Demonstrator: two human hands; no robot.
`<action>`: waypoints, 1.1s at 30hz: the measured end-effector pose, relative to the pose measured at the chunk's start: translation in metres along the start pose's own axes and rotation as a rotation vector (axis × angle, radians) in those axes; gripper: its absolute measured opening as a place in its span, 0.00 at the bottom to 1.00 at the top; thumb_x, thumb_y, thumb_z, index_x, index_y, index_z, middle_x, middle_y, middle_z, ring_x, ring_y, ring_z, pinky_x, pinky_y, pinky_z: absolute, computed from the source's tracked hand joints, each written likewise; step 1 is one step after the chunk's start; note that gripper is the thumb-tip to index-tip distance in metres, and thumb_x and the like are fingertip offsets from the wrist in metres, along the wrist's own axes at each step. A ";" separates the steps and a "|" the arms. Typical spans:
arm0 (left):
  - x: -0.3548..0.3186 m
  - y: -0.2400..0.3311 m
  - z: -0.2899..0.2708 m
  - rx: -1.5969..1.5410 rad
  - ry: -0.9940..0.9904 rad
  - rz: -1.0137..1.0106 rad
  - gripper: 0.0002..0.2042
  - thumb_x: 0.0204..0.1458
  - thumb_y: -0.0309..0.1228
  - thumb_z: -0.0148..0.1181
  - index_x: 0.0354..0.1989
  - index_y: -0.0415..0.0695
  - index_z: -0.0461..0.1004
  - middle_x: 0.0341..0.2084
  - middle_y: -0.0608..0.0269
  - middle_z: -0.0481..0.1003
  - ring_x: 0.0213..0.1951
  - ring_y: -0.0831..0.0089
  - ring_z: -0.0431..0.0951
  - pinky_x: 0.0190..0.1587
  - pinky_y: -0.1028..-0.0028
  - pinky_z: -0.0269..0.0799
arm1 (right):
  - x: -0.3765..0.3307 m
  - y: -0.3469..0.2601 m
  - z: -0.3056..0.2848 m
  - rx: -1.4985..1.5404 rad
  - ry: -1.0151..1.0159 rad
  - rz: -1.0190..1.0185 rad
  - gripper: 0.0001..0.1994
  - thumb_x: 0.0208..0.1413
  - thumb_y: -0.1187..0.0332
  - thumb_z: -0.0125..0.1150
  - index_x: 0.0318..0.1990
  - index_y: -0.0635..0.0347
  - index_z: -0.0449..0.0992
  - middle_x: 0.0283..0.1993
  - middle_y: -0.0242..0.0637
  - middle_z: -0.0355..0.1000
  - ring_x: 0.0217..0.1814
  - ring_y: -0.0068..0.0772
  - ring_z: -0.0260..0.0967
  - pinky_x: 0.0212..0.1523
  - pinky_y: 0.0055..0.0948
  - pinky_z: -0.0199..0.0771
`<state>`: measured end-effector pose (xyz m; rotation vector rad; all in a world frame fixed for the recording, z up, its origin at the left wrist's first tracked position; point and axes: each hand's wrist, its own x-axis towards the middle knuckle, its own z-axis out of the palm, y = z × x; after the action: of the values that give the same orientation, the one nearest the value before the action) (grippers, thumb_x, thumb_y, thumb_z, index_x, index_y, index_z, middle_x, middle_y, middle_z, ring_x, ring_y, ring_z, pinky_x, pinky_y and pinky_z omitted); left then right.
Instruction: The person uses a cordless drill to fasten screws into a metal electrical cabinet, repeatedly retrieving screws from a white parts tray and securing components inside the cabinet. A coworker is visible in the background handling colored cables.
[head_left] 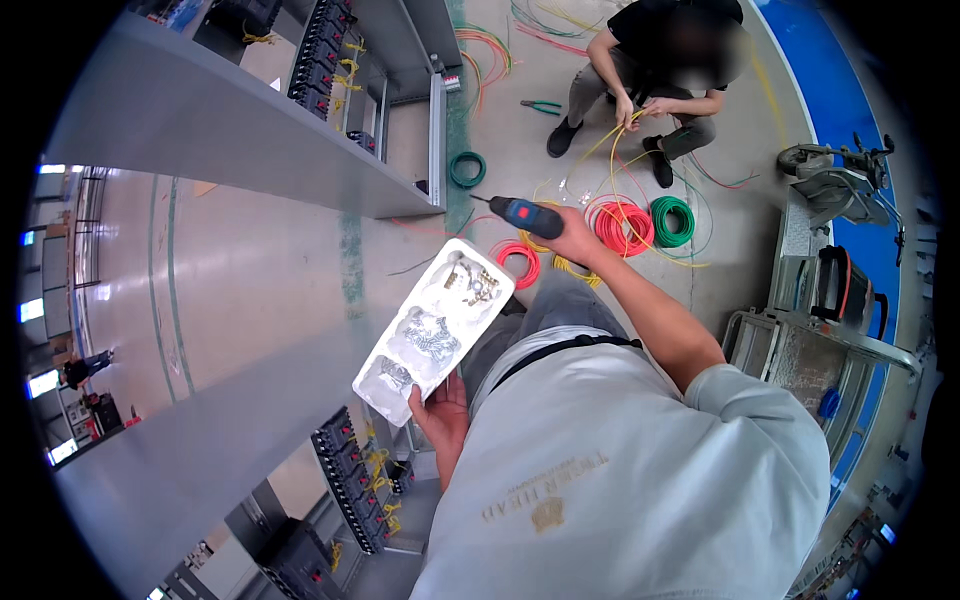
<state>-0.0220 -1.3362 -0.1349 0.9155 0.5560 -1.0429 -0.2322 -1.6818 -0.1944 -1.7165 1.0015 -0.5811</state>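
My left hand (442,418) grips the near end of a white foam tray (452,346), its fingers partly hidden beneath. The tray is tilted and has three hollows. Brass-coloured and silver fasteners (474,284) lie in the far one; small silver screws (430,338) fill the middle one, and more silver pieces (396,375) sit in the near one. In my right hand (574,240) is a blue and black cordless screwdriver (530,217), held beyond the tray. Its thin bit points left, toward the frame of a grey metal cabinet (437,150), apart from it.
Grey cabinet panels (250,130) with rows of black breakers (352,480) stand at my left. Red (622,228) and green wire coils (673,221) lie on the floor ahead. A co-worker (660,80) crouches there, holding yellow wires. Green-handled pliers (542,106) lie nearby; a metal cart (800,350) stands right.
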 end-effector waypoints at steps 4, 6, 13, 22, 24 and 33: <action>0.009 0.007 0.024 0.044 0.006 0.016 0.26 0.56 0.43 0.63 0.60 0.44 0.69 0.54 0.59 0.74 0.54 0.60 0.75 0.57 0.59 0.76 | -0.012 -0.029 -0.034 -0.110 0.164 0.065 0.24 0.46 0.67 0.74 0.52 0.62 0.78 0.41 0.46 0.80 0.44 0.38 0.79 0.48 0.33 0.76; 0.023 0.008 0.031 0.059 -0.030 -0.031 0.27 0.56 0.43 0.63 0.61 0.44 0.68 0.54 0.59 0.73 0.54 0.61 0.75 0.57 0.59 0.76 | -0.012 -0.036 -0.048 -0.157 0.203 0.175 0.19 0.48 0.66 0.74 0.48 0.61 0.79 0.36 0.42 0.80 0.38 0.34 0.79 0.44 0.34 0.76; 0.068 0.013 0.095 0.145 -0.099 -0.097 0.28 0.59 0.45 0.61 0.64 0.45 0.64 0.56 0.56 0.73 0.57 0.59 0.74 0.58 0.61 0.76 | 0.033 -0.038 -0.084 -0.174 0.224 0.167 0.22 0.45 0.69 0.73 0.50 0.63 0.78 0.40 0.42 0.80 0.40 0.33 0.77 0.48 0.34 0.75; 0.149 0.003 0.282 0.224 -0.242 -0.148 0.29 0.60 0.45 0.61 0.64 0.44 0.63 0.59 0.57 0.70 0.61 0.58 0.71 0.64 0.57 0.70 | 0.186 0.096 -0.089 0.029 0.243 0.242 0.18 0.47 0.67 0.73 0.45 0.66 0.81 0.41 0.46 0.82 0.41 0.33 0.79 0.46 0.35 0.77; 0.177 -0.007 0.338 0.208 -0.227 -0.156 0.27 0.60 0.43 0.61 0.64 0.44 0.64 0.58 0.57 0.72 0.61 0.59 0.72 0.64 0.56 0.70 | 0.220 0.125 -0.104 0.052 0.229 0.219 0.19 0.48 0.67 0.72 0.47 0.65 0.80 0.43 0.48 0.82 0.43 0.35 0.80 0.48 0.36 0.77; 0.339 0.030 0.531 -0.021 -0.080 0.096 0.25 0.57 0.42 0.65 0.55 0.35 0.70 0.51 0.48 0.75 0.55 0.50 0.77 0.59 0.57 0.79 | 0.379 0.118 -0.204 -0.083 0.096 0.340 0.21 0.41 0.69 0.73 0.47 0.63 0.80 0.39 0.49 0.81 0.42 0.43 0.81 0.46 0.38 0.77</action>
<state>0.1352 -1.9464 -0.1040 0.8699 0.4510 -0.9807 -0.2263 -2.1226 -0.2608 -1.5529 1.3680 -0.4072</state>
